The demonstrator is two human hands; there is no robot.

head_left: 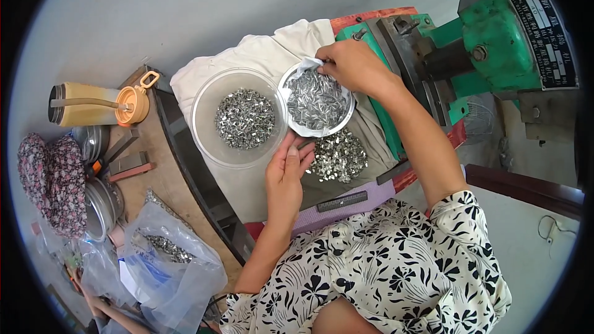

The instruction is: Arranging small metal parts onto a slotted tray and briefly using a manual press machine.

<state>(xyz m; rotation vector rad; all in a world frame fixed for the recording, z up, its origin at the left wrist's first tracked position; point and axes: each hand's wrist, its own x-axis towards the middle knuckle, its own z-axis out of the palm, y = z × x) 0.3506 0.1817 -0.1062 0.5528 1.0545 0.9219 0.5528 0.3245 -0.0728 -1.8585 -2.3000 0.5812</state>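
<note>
A white bowl (352, 111) with a crumpled white plastic liner (308, 67) holds many small, slender metal pieces (317, 100). My right hand (356, 65) reaches over its far right rim, thumb and fingers pinched at the liner's edge. Below the bowl is my left hand (286, 173), palm turned up and fingers apart, the fingertips at the bowl's near rim. To the left stands a larger clear plastic tub (204, 130) with short shiny metal bits (245, 119) in it. A loose heap of small flat metal pieces (339, 156) lies on the cloth, just right of my left hand.
A green press machine (501, 43) stands at the right, its base beside the cloth (260, 49). A dark ruler-like bar (342, 201) lies on a purple strip near my body. On the left wooden table are an orange-lidded bottle (99, 105) and a plastic bag (179, 272) of metal pieces.
</note>
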